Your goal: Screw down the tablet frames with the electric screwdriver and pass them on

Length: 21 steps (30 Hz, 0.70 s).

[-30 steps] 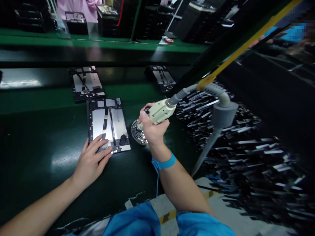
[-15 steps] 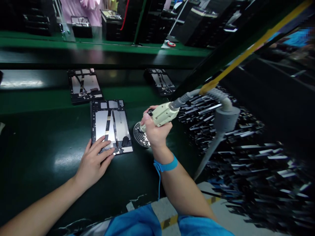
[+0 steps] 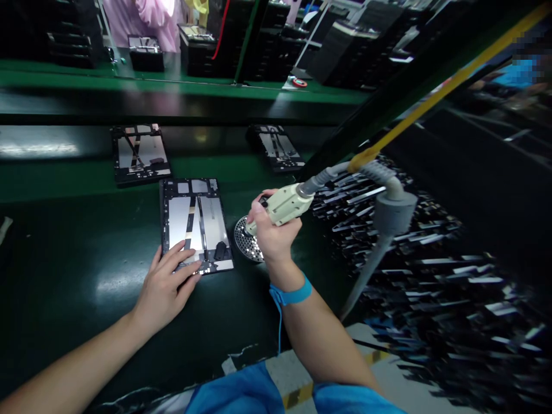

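Note:
In the head view an opened tablet (image 3: 213, 221), its inside with silver plates and dark ribbon cables facing up, lies on the green work surface. My left hand (image 3: 170, 279) rests on its near left corner, fingers spread and laid flat. To the right, my right hand (image 3: 276, 230) is wrapped round a cream-coloured power screwdriver (image 3: 287, 204) with a grey hose at its rear. The tool's front end points down at a round perforated metal dish (image 3: 248, 241); its tip is hidden behind my fingers. A blue wrist strap (image 3: 295, 293) circles my right wrist.
Two more opened tablets, one at left (image 3: 140, 152) and one at right (image 3: 278, 146), lie on the strip behind. A grey hose fitting (image 3: 394, 213) hangs at right from a yellow strap (image 3: 414, 121). Many dark, shiny-edged pieces (image 3: 452, 270) fill the right side. A person in pink (image 3: 146, 23) stands across.
The two tablets behind have shifted left along the strip. My hands, the near tablet and the screwdriver stay in nearly the same place.

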Each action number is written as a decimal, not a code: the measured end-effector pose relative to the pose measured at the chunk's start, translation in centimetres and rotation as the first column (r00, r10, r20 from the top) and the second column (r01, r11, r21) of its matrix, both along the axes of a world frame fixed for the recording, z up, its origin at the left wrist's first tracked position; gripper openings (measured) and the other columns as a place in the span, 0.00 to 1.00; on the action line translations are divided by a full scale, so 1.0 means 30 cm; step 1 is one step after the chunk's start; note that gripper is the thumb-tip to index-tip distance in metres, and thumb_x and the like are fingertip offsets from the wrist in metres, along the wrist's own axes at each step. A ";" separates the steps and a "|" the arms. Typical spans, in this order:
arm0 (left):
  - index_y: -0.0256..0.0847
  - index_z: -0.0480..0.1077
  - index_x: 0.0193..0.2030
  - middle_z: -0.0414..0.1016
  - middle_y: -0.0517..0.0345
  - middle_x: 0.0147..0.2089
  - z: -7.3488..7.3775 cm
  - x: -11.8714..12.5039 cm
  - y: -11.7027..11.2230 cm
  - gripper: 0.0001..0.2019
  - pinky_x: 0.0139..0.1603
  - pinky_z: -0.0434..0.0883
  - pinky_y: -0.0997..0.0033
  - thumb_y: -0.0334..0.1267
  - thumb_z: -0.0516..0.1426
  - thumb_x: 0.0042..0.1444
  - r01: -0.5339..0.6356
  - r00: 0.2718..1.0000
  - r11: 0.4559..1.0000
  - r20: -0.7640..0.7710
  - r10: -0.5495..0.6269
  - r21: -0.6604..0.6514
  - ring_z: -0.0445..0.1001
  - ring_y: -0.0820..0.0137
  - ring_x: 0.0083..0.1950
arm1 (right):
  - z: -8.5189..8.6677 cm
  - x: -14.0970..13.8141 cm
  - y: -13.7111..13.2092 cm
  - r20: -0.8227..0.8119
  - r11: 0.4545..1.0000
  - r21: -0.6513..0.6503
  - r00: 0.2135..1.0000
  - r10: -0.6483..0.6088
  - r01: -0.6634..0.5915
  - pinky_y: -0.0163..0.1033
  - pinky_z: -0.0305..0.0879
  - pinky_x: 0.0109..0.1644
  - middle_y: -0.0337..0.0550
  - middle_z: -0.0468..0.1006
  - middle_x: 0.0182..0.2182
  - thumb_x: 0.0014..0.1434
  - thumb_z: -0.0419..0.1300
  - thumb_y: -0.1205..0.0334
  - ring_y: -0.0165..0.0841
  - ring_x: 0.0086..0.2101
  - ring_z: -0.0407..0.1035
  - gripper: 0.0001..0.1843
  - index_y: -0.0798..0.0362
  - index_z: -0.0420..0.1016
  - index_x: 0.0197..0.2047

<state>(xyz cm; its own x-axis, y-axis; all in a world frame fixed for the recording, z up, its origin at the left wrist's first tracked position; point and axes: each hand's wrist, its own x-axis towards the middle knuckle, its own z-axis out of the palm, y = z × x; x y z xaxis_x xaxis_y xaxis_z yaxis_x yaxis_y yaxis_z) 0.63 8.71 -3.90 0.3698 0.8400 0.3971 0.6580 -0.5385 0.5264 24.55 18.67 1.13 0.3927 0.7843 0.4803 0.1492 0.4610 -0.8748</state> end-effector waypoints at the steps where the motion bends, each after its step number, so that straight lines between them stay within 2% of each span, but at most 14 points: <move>1: 0.46 0.75 0.57 0.78 0.48 0.61 -0.002 0.001 0.001 0.12 0.69 0.62 0.31 0.37 0.58 0.69 0.000 1.000 1.000 0.001 0.000 -0.006 0.69 0.51 0.71 | 0.012 -0.003 -0.003 -0.012 1.000 0.014 1.000 0.007 -0.007 0.37 0.71 0.27 0.35 0.77 0.30 0.57 0.70 0.59 0.27 0.21 0.70 0.14 0.49 0.76 0.45; 5: 0.44 0.72 0.61 0.77 0.46 0.62 -0.004 0.009 0.003 0.16 0.71 0.59 0.29 0.38 0.59 0.68 0.007 1.000 1.000 0.012 -0.006 -0.030 0.67 0.50 0.72 | 0.081 -0.054 -0.056 -0.086 0.996 0.055 0.994 0.069 -0.065 0.35 0.68 0.23 0.34 0.76 0.34 0.60 0.67 0.61 0.25 0.20 0.69 0.11 0.48 0.74 0.46; 8: 0.44 0.71 0.61 0.76 0.46 0.63 0.001 0.011 0.005 0.17 0.72 0.57 0.29 0.38 0.61 0.66 0.018 1.000 0.997 0.007 -0.018 -0.070 0.66 0.49 0.72 | 0.111 -0.119 -0.128 -0.093 0.972 0.064 0.969 0.230 -0.224 0.36 0.70 0.25 0.36 0.76 0.38 0.61 0.66 0.61 0.25 0.21 0.70 0.12 0.45 0.73 0.48; 11: 0.46 0.70 0.62 0.76 0.48 0.64 0.007 0.010 0.007 0.19 0.73 0.55 0.30 0.38 0.61 0.65 0.026 1.000 0.995 0.013 -0.025 -0.091 0.65 0.50 0.73 | 0.102 -0.179 -0.187 -0.055 0.907 0.026 0.906 0.421 -0.420 0.38 0.74 0.29 0.38 0.76 0.40 0.62 0.66 0.60 0.28 0.25 0.73 0.15 0.44 0.72 0.51; 13: 0.47 0.70 0.63 0.75 0.48 0.64 0.009 0.009 0.008 0.19 0.73 0.55 0.31 0.39 0.60 0.66 0.030 0.999 0.995 0.017 -0.029 -0.096 0.64 0.51 0.74 | 0.086 -0.206 -0.207 -0.031 0.874 -0.009 0.874 0.485 -0.486 0.40 0.76 0.32 0.40 0.76 0.41 0.62 0.66 0.60 0.30 0.29 0.75 0.15 0.44 0.73 0.52; 16: 0.47 0.70 0.63 0.75 0.47 0.64 0.007 0.009 0.008 0.19 0.74 0.54 0.32 0.39 0.59 0.67 0.036 0.999 0.994 0.014 -0.035 -0.106 0.63 0.51 0.74 | 0.069 -0.229 -0.212 -0.034 0.848 -0.019 0.848 0.529 -0.530 0.43 0.78 0.37 0.41 0.76 0.41 0.63 0.66 0.61 0.33 0.34 0.76 0.16 0.43 0.72 0.54; 21: 0.46 0.70 0.65 0.74 0.46 0.66 0.002 0.010 0.008 0.20 0.75 0.53 0.31 0.39 0.59 0.66 0.039 0.999 0.992 0.034 -0.035 -0.116 0.63 0.50 0.74 | 0.065 -0.240 -0.211 -0.009 0.850 -0.041 0.851 0.525 -0.525 0.45 0.79 0.39 0.41 0.76 0.41 0.62 0.67 0.61 0.35 0.36 0.77 0.17 0.43 0.72 0.54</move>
<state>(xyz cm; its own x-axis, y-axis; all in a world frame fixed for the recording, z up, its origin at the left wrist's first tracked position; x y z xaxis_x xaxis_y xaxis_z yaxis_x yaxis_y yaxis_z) 0.93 8.94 -3.82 0.3900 0.8674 0.3092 0.6208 -0.4957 0.6074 17.36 12.33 3.09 -0.0839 0.8919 0.4444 -0.1026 0.4359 -0.8941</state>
